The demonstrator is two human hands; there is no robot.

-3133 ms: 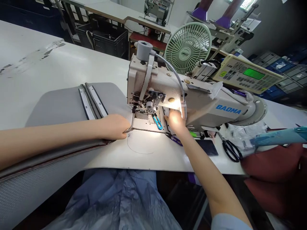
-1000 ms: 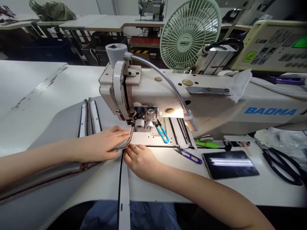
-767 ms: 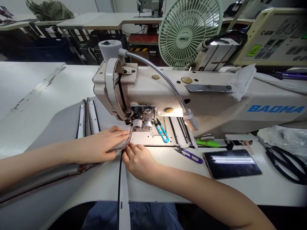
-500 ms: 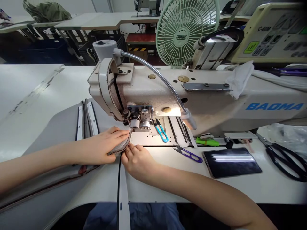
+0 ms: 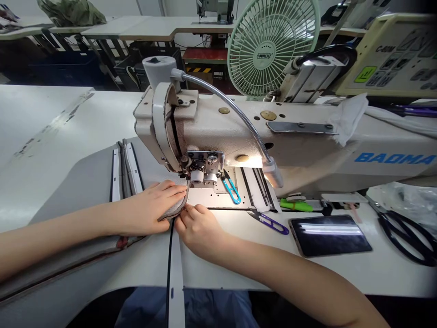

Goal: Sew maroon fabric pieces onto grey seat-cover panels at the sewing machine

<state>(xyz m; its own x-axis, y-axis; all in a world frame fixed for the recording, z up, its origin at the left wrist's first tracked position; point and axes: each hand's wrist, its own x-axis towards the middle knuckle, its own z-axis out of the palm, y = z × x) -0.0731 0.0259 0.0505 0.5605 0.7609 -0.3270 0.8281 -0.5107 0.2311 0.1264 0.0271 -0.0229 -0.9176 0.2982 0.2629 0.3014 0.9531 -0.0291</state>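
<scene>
My left hand (image 5: 155, 206) lies flat, fingers stretched toward the needle area, on a grey fabric piece (image 5: 87, 182) with a dark bound edge. The fabric's rounded corner reaches under the head of the sewing machine (image 5: 218, 132). Just in front of that corner my right hand (image 5: 200, 230) is closed, thumb and fingers pinching at the fabric's edge where a white strip with a black border (image 5: 176, 273) meets it. The strip runs down over the table's front edge. The right fingertips partly hide the pinched spot. Presser foot and needle cannot be made out clearly.
Blue thread snips (image 5: 232, 187) lie on the machine bed, purple snips (image 5: 269, 222) to the right. Farther right are a phone (image 5: 331, 234), black-handled scissors (image 5: 406, 234) and a green-handled tool (image 5: 297, 205). A lamp (image 5: 272, 173) hangs over the bed; a green fan (image 5: 273, 50) stands behind.
The whole view has shifted slightly, so the machine sits a little farther right. Both hands keep practically the same hold and place at the fabric corner.
</scene>
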